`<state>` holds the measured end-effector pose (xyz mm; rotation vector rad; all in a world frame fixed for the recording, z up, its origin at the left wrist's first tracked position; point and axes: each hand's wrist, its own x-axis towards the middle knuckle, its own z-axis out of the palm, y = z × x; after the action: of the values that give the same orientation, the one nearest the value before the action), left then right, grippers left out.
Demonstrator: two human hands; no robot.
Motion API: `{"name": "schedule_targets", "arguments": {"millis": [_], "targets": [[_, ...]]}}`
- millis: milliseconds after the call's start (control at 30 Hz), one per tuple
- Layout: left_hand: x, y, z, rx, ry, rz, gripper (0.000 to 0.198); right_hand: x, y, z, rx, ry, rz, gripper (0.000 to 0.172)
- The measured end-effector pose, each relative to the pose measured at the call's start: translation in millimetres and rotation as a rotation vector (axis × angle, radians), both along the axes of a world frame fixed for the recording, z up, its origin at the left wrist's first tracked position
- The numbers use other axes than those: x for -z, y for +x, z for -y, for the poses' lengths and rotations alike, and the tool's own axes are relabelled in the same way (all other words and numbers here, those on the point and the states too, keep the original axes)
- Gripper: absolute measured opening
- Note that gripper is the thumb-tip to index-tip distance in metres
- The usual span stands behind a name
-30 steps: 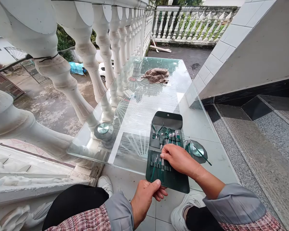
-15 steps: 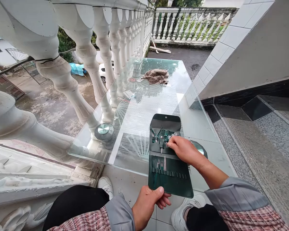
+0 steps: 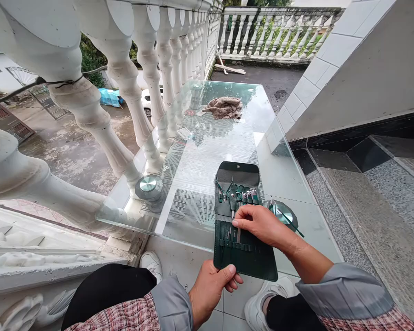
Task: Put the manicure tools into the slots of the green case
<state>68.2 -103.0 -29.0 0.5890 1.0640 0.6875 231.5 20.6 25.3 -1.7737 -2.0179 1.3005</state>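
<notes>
A dark green manicure tool case [image 3: 253, 262] lies open on the near end of a glass table [image 3: 207, 151]. Scissors and clippers [image 3: 237, 196] sit in its upper half, and several thin tools stand in loops in its lower half. My left hand [image 3: 210, 287] pinches the case's near edge between thumb and fingers. My right hand [image 3: 260, 225] rests over the middle of the case with its fingers closed on a thin silver tool [image 3: 238, 235] at the lower loops. A loose thin green tool [image 3: 290, 221] lies on the glass just right of the case.
A crumpled brown cloth [image 3: 224, 107] lies at the table's far end. Round metal table fittings [image 3: 148, 185] show through the glass. A white balustrade [image 3: 131, 87] runs along the left and a tiled step [image 3: 365, 184] rises on the right. My white shoes [image 3: 152, 263] are below the table edge.
My right hand went up to the clippers in the upper half, then came back down to the lower loops with a thin silver tool. My left hand kept its hold on the case edge.
</notes>
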Motion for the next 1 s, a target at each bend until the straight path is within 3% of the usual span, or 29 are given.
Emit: {"name": "schedule_targets", "arguments": {"millis": [133, 500, 667, 833, 1000], "targets": [[-0.2, -1, 1, -0.002, -0.002, 0.008, 0.061, 2.4, 2, -1, 0.017, -0.045, -0.035, 0.016], [1.0, -4, -1, 0.027, 0.06, 0.0, 0.062, 1.0, -5, -11, -0.006, 0.036, 0.061, 0.021], [-1.6, -4, -2, 0.033, 0.078, -0.005, 0.064, -1.7, -7, -12, 0.011, -0.019, 0.094, 0.022], [-2.9, -4, -1, 0.039, 0.08, -0.029, 0.064, -0.9, -12, -12, 0.108, -0.152, 0.03, 0.022], [-2.7, -3, -3, 0.01, 0.064, -0.047, 0.061, 1.0, -19, -14, 0.162, -0.108, 0.001, 0.024]]}}
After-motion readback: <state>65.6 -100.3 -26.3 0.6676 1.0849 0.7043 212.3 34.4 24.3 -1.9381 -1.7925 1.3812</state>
